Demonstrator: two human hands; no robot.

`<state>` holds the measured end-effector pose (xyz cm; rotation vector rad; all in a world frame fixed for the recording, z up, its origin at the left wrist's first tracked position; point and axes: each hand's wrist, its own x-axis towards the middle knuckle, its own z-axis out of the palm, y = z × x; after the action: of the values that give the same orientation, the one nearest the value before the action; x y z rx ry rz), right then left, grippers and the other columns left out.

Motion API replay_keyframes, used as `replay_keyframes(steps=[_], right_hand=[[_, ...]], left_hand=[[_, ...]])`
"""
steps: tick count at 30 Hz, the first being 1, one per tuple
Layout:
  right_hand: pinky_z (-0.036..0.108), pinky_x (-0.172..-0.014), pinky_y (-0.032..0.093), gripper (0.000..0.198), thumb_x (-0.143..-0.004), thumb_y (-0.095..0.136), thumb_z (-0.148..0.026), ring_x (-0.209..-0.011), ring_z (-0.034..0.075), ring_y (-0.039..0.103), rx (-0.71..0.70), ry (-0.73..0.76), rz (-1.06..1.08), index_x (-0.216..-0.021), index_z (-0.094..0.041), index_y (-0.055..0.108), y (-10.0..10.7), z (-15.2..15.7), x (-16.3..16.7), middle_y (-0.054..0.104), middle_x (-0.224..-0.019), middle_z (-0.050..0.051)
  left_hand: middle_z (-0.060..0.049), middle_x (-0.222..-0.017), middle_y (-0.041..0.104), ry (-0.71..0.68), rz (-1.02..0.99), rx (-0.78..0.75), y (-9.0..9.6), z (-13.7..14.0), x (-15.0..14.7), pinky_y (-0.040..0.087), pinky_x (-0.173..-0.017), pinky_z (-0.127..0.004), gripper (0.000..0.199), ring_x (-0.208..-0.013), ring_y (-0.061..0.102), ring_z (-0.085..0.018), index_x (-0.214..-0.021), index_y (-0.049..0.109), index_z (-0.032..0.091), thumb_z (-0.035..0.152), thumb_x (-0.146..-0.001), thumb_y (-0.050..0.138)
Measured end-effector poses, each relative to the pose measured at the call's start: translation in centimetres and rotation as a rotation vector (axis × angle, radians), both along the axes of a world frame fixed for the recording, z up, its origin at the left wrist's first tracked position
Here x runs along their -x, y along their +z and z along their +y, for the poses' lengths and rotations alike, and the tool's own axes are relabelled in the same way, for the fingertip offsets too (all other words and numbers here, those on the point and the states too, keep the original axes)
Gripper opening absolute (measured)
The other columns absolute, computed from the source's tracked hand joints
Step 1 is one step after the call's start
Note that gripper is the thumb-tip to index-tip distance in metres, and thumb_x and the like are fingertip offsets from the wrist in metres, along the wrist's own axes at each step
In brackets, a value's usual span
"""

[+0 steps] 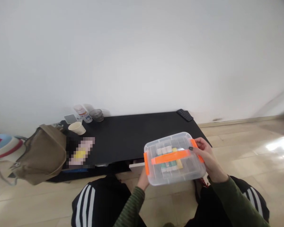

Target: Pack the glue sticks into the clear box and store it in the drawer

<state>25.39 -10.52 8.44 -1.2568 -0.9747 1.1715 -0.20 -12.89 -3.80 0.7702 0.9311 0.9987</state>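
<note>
A clear plastic storage box (153,176) with an orange handle and orange side latches is held up over the front edge of the black table. Through its lid show several small white and green packages and a yellow one. My right hand (209,160) grips the box's right end, its dark-nailed thumb on top by the orange latch. At the left end, my left hand (144,179) holds the box from the side and below, with its fingers hidden beneath. The lid looks closed.
On the black table (127,135) stand a paper cup (77,128), a spray can (83,113) and a glass bowl (97,115). A dark remote (185,115) lies at the back right. A brown bag (41,154) sits at the left end. An open white drawer (135,167) shows below.
</note>
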Motion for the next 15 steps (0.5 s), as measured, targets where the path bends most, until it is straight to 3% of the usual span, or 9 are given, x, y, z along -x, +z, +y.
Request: replay_keyframes(steps=[2, 5, 8, 11, 15], right_hand=[[0.023, -0.053, 0.044, 0.044, -0.053, 0.088, -0.034, -0.06, 0.012, 0.057, 0.005, -0.005, 0.062, -0.081, -0.02, 0.057, -0.6, 2.5, 0.7, 0.065, -0.072, -0.001], [0.023, -0.056, 0.046, 0.044, -0.048, 0.087, -0.03, -0.061, 0.012, 0.057, 0.043, -0.027, 0.136, -0.079, -0.02, 0.057, -1.9, 6.6, 2.0, 0.063, -0.07, -0.003], [0.024, -0.058, 0.047, 0.04, -0.049, 0.084, -0.032, -0.062, 0.013, 0.057, 0.113, -0.011, 0.172, -0.077, -0.02, 0.057, -3.5, 10.2, 3.6, 0.061, -0.07, -0.003], [0.025, -0.057, 0.046, 0.035, -0.057, 0.079, -0.038, -0.063, 0.014, 0.057, 0.145, 0.061, 0.078, -0.077, -0.021, 0.057, -5.1, 12.6, 4.4, 0.061, -0.069, -0.003], [0.027, -0.065, 0.046, 0.028, -0.074, 0.066, -0.046, -0.075, 0.018, 0.061, 0.099, 0.14, -0.294, -0.086, -0.02, 0.064, -6.1, 14.1, 4.1, 0.067, -0.078, 0.002]], left_hand=[[-0.003, -0.075, 0.065, 0.081, 0.139, 0.015, 1.5, 2.1, 2.8, 0.049, -0.059, -0.027, 0.027, -0.074, 0.063, -0.022, -0.093, 0.07, 0.013, 0.037, -0.087, 0.058], [-0.008, -0.08, 0.067, 0.102, 0.312, 0.123, 4.4, 5.4, 6.1, 0.05, -0.054, -0.028, 0.049, -0.066, 0.062, -0.019, -0.102, 0.065, 0.013, 0.054, -0.095, 0.037], [-0.01, -0.085, 0.067, 0.059, 0.666, 0.003, 6.7, 8.6, 7.8, 0.048, -0.051, -0.028, 0.054, -0.066, 0.062, -0.02, -0.101, 0.063, 0.016, 0.063, -0.092, 0.039], [-0.011, -0.085, 0.069, 0.057, 0.994, -0.125, 7.4, 11.1, 8.4, 0.046, -0.057, -0.029, 0.047, -0.071, 0.064, -0.023, -0.096, 0.062, 0.018, 0.062, -0.088, 0.048], [-0.013, -0.089, 0.07, 0.07, 1.13, -0.18, 7.1, 12.8, 8.5, 0.045, -0.069, -0.033, 0.04, -0.081, 0.066, -0.027, -0.091, 0.058, 0.019, 0.056, -0.092, 0.044]])
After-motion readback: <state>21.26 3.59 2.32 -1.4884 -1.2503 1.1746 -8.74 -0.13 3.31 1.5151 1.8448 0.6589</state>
